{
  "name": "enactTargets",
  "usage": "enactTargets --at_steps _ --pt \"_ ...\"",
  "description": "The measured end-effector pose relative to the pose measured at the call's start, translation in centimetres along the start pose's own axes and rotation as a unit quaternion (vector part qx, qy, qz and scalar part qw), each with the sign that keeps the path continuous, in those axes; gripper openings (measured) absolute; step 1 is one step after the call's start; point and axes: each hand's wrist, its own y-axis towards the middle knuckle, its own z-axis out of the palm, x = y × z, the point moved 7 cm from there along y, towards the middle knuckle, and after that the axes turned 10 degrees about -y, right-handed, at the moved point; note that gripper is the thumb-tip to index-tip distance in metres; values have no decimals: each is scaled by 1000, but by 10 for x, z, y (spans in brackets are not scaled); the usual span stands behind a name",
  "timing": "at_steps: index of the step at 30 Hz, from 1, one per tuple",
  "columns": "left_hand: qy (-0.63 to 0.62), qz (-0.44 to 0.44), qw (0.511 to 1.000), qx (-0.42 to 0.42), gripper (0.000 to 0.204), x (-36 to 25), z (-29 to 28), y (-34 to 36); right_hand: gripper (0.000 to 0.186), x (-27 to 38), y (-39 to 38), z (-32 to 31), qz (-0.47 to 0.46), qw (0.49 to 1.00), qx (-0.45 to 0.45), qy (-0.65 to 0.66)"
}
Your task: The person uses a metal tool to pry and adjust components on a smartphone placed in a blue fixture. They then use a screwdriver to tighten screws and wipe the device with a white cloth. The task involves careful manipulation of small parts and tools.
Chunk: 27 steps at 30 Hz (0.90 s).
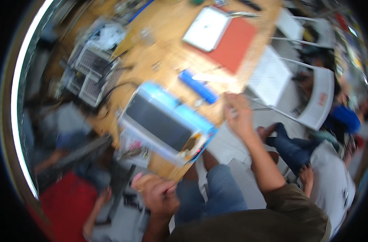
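My left hand [159, 193] is closed below the wooden table's [172, 56] near edge, its fingers curled round something blurred. My right hand [238, 113] is closed at the table's right edge, on a small thing I cannot make out. Between them a device with a dark screen [157, 119] lies in a pale frame on a light-blue case [153, 90], with small parts and a yellow flex [192, 143] at its right end. Beyond it lie a blue bar-shaped object [198, 86] and a white strip. A clear bag of small parts [131, 149] sits under its left side.
A white tablet [206, 28] rests on a red mat [236, 48]. Gray plastic organisers [89, 72] and cables are at left. White chairs [266, 72] stand at right. A person in red [71, 205] is at lower left, another in pale clothing [327, 181] at right.
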Motion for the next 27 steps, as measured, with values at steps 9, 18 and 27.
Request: enactTargets --at_steps 9,18,27 --pt "63 -182 980 -47 8 44 -4 -61 55 -8 -20 30 6 1000 -30 -2" --pt "49 -139 976 -163 11 121 -63 71 61 -4 -21 30 2 1000 -29 -1" --pt "14 -144 988 61 12 26 18 -52 65 2 -22 32 -17 1000 -5 -22"
